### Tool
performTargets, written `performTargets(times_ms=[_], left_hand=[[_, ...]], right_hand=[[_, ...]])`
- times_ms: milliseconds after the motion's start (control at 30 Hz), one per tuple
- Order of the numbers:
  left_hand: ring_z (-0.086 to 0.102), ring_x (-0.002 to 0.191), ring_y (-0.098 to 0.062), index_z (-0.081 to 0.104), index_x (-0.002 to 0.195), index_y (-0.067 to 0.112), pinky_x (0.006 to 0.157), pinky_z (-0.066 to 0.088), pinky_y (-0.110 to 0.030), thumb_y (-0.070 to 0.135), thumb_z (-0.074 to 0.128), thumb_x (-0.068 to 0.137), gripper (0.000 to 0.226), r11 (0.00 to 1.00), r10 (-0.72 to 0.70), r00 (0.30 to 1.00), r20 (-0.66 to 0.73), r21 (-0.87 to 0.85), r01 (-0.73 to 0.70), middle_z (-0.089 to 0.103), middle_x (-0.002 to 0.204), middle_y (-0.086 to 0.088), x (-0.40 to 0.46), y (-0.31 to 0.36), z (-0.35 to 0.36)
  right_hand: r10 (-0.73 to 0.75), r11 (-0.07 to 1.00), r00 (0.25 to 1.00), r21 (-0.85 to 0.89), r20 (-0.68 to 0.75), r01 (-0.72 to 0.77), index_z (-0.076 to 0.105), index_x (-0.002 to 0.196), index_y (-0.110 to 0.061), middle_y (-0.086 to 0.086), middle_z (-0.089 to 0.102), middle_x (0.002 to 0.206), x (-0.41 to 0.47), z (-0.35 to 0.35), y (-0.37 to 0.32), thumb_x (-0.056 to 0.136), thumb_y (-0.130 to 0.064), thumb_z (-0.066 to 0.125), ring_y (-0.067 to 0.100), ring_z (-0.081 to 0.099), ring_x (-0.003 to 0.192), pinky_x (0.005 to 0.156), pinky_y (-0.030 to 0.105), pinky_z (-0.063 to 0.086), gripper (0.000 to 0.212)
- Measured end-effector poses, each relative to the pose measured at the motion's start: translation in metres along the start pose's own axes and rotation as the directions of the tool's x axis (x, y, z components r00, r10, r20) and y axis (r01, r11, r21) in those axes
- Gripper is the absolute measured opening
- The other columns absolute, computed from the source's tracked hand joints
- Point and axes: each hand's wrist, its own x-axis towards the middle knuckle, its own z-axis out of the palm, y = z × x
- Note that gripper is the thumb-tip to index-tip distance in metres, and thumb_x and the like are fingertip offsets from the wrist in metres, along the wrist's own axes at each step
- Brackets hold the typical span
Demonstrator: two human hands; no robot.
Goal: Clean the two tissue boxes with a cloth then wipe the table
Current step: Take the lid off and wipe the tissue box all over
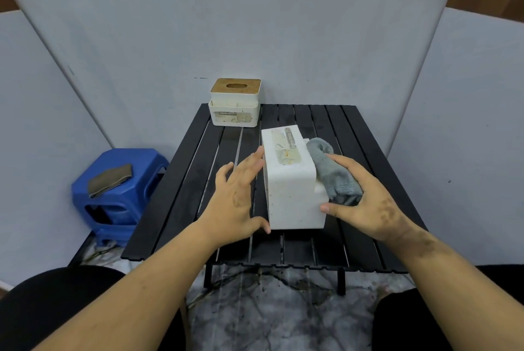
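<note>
A white tissue box (292,180) lies tipped on its side in the middle of the black slatted table (365,152), its label facing up. My left hand (238,194) rests against the box's left face with straight fingers, its thumb at the lower left corner. My right hand (365,206) holds a grey cloth (331,172) against the box's right side, thumb on the box's near right edge. A second white tissue box (234,103) with a wooden lid stands upright at the table's far left edge.
A blue plastic stool (119,194) stands left of the table with a folded brownish cloth (110,180) on top. Grey panels close in the back and both sides. The marbled floor (272,311) below is stained. My knees flank the table's near edge.
</note>
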Motion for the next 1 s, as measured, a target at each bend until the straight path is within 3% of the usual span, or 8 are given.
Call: performTargets(times_ms=[133, 200, 300, 400, 467, 600, 833, 1000], left_hand=[[0.006, 0.158, -0.003, -0.002, 0.164, 0.022, 0.127, 0.011, -0.055, 0.057, 0.097, 0.056, 0.151, 0.998, -0.005, 0.999, 0.036, -0.054, 0.007, 0.011, 0.174, 0.0, 0.013, 0.009, -0.021], [0.003, 0.156, 0.003, -0.001, 0.164, 0.026, 0.127, 0.011, -0.053, 0.057, 0.097, 0.058, 0.148, 0.997, -0.007, 0.997, 0.074, -0.074, 0.012, 0.01, 0.174, 0.004, 0.021, 0.012, -0.03], [0.0, 0.149, 0.013, -0.006, 0.162, 0.037, 0.128, 0.008, -0.046, 0.053, 0.098, 0.059, 0.147, 0.993, -0.039, 0.986, 0.162, -0.103, 0.056, 0.007, 0.172, 0.016, 0.03, 0.01, -0.037], [0.008, 0.147, -0.004, -0.013, 0.156, 0.05, 0.126, 0.01, -0.042, 0.053, 0.097, 0.059, 0.147, 0.989, -0.068, 0.975, 0.214, -0.117, 0.095, -0.001, 0.162, 0.036, 0.039, 0.003, -0.039], [0.005, 0.143, -0.006, -0.015, 0.153, 0.054, 0.121, 0.009, -0.036, 0.057, 0.095, 0.06, 0.144, 0.984, -0.092, 0.964, 0.25, -0.124, 0.126, -0.009, 0.152, 0.048, 0.046, -0.002, -0.041], [0.016, 0.149, -0.018, -0.009, 0.159, 0.05, 0.12, 0.021, -0.046, 0.073, 0.085, 0.053, 0.144, 0.97, -0.134, 0.94, 0.314, -0.152, 0.189, -0.002, 0.162, 0.038, 0.062, -0.006, -0.05], [0.017, 0.155, 0.001, -0.002, 0.161, 0.046, 0.127, 0.017, -0.049, 0.093, 0.071, 0.051, 0.141, 0.939, -0.052, 0.924, 0.379, -0.297, 0.175, 0.01, 0.165, 0.037, 0.084, -0.013, -0.059], [0.016, 0.152, 0.011, -0.006, 0.159, 0.05, 0.126, 0.014, -0.046, 0.091, 0.069, 0.057, 0.133, 0.912, -0.035, 0.913, 0.406, -0.36, 0.195, 0.015, 0.164, 0.038, 0.091, -0.027, -0.05]], right_hand=[[-0.027, 0.998, 0.999, 0.052, 0.034, 0.025, 0.046, 0.144, -0.029, -0.012, 0.057, 0.138, 0.009, -0.014, -0.007, 0.068, -0.021, 0.091, 0.01, 0.056, 0.127, 0.104, 0.029, 0.049, 0.089], [-0.052, 0.996, 0.998, 0.077, 0.031, 0.05, 0.045, 0.145, -0.03, -0.013, 0.055, 0.14, 0.013, -0.017, -0.013, 0.072, -0.034, 0.084, 0.01, 0.056, 0.127, 0.101, 0.022, 0.048, 0.083], [-0.071, 0.996, 0.997, 0.059, 0.04, 0.069, 0.044, 0.146, -0.029, -0.011, 0.053, 0.142, 0.022, -0.018, -0.017, 0.077, -0.043, 0.075, 0.011, 0.054, 0.129, 0.105, 0.026, 0.047, 0.077], [-0.058, 0.998, 0.995, 0.032, 0.081, 0.055, 0.044, 0.146, -0.03, -0.011, 0.055, 0.14, 0.035, -0.024, -0.02, 0.072, -0.039, 0.081, 0.011, 0.055, 0.129, 0.108, 0.035, 0.046, 0.083], [-0.038, 0.999, 0.991, 0.009, 0.131, 0.037, 0.044, 0.146, -0.032, -0.014, 0.057, 0.139, 0.047, -0.03, -0.022, 0.069, -0.031, 0.086, 0.009, 0.056, 0.128, 0.109, 0.04, 0.046, 0.088], [0.005, 0.999, 0.979, 0.035, 0.206, -0.013, 0.044, 0.146, -0.028, -0.008, 0.059, 0.138, 0.07, -0.044, -0.027, 0.068, -0.023, 0.088, 0.015, 0.057, 0.128, 0.109, 0.047, 0.045, 0.09], [0.022, 0.994, 0.967, 0.1, 0.255, -0.049, 0.045, 0.145, -0.025, -0.004, 0.061, 0.138, 0.094, -0.05, -0.014, 0.072, -0.009, 0.086, 0.019, 0.059, 0.127, 0.108, 0.047, 0.046, 0.086], [0.028, 0.992, 0.955, 0.111, 0.294, -0.063, 0.045, 0.146, -0.023, 0.001, 0.061, 0.137, 0.113, -0.049, -0.004, 0.076, -0.009, 0.084, 0.022, 0.059, 0.127, 0.107, 0.048, 0.046, 0.082]])
